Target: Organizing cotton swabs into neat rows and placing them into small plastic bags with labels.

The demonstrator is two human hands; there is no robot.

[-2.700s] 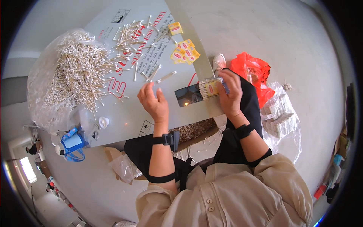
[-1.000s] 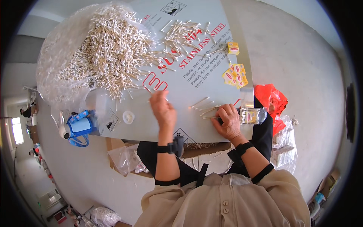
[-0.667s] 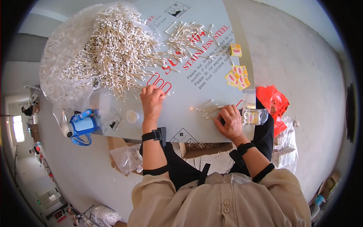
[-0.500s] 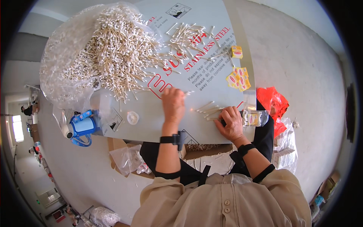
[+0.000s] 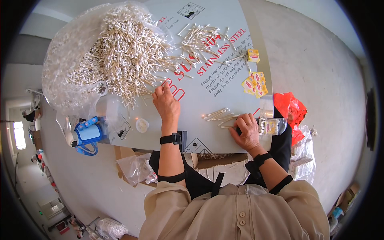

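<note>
A large heap of cotton swabs (image 5: 128,52) spills from a clear plastic bag (image 5: 64,76) at the far left of the table. At the heap's near right edge is my left hand (image 5: 166,105), palm down, its fingers bent but a little apart beside loose swabs. My right hand (image 5: 247,131) is closed by the near edge, with a few swabs (image 5: 220,115) poking out leftward from its thumb and fingers. Just right of it lies a clear pack of swabs (image 5: 269,126) with a yellow label. Its palm side is hidden.
Yellow cards (image 5: 255,85) and a small yellow stack (image 5: 253,55) lie along the table's right edge. A round clear lid (image 5: 141,125) and a blue jug (image 5: 89,133) are at the near left. An open carton (image 5: 218,162) stands below, a red bag (image 5: 290,108) at right.
My left hand has moved left, from mid-table to the heap's edge; the swabs seen beside its fingers are no longer there. My right hand has stayed nearly in place.
</note>
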